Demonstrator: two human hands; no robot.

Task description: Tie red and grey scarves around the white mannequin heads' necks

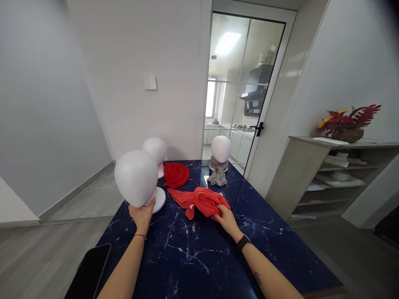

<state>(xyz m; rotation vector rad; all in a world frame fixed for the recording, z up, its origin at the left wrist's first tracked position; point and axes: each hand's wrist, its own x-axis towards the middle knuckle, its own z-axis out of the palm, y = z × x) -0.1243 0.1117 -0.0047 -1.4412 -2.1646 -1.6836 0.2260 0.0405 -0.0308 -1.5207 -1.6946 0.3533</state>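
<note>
My left hand point(141, 214) grips the neck of a white mannequin head point(136, 177), which leans to the left over its round base point(160, 199). The fingers are partly hidden behind the neck. My right hand point(226, 219) is closed on the near right edge of a coral-red scarf point(204, 200), which lies bunched and twisted on the table, one end trailing left. A small white tag shows on the scarf. Behind it sits a darker red folded cloth point(176, 174), beside a second white mannequin head point(155, 149).
The dark blue marbled table point(187, 249) stands by a wall and a glass door point(240, 91). At its far end, a third mannequin head point(221, 148) wears a grey scarf point(217, 174). A black phone point(89, 272) lies at the near left edge. Shelves point(336, 174) stand right.
</note>
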